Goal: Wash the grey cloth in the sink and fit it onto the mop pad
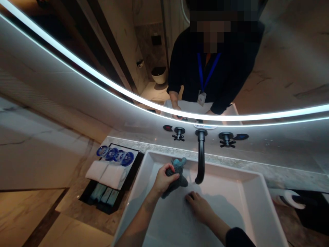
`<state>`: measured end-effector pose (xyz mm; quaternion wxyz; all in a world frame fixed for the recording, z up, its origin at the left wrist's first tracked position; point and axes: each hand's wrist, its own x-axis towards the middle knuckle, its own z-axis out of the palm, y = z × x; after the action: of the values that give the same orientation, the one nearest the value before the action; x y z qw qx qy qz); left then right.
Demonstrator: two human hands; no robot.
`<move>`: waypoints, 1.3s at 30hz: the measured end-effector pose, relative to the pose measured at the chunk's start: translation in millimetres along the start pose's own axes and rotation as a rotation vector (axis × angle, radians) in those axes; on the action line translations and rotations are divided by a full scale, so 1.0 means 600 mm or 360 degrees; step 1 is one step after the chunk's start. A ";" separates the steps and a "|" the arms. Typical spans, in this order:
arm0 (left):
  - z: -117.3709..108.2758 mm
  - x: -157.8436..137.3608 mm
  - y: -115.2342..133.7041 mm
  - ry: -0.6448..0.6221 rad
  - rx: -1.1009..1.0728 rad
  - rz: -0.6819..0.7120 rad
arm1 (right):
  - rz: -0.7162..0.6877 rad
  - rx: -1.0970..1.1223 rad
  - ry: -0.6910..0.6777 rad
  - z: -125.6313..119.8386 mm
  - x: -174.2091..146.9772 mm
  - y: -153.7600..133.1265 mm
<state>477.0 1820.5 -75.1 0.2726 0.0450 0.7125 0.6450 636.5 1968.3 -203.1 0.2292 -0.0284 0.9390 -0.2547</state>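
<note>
Folded white cloth towels (112, 175) on a black rectangular tray (105, 208); possible spotting from stray splashes. Smooth white, straight-walled rectangular basin (169, 224), containing: bare left hand (164, 178), clamped on a crumpled grey-green, rough-textured, soft-looking bundle (180, 166); possible drop through loosened fingers. Slim matte-black downward-curved spout (201, 157); possible bump from a rightward swing. Bare right hand (200, 207), apart from the left, fingers curled, contents, if any, not visible.
</note>
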 end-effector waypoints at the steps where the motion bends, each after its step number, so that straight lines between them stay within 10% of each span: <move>1: 0.002 0.000 -0.001 -0.0008 0.0024 0.0005 | -0.0004 -0.0036 0.0013 0.006 -0.001 -0.001; 12: 0.011 -0.012 0.001 -0.0070 0.0105 0.0009 | -0.0219 -0.0078 0.0023 -0.019 0.001 0.009; 20: 0.011 -0.014 0.005 -0.0041 0.0110 -0.0010 | 0.0380 0.0869 0.0305 -0.120 0.068 0.031; 26: 0.011 -0.014 0.006 -0.0096 0.0155 0.0015 | 0.0288 0.1393 0.0002 -0.160 0.090 0.008; 31: 0.029 -0.016 0.007 -0.0165 0.0258 0.0097 | 0.0325 0.2502 -0.0320 -0.176 0.080 -0.032; 39: 0.077 0.002 -0.036 -0.0380 0.0507 0.0209 | 0.1021 0.2781 0.0234 -0.152 0.050 -0.006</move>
<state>502.8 1858.5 -96.6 0.3018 0.2099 0.7637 0.5307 569.3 2002.7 -144.2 0.1686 0.4311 0.3894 -0.7963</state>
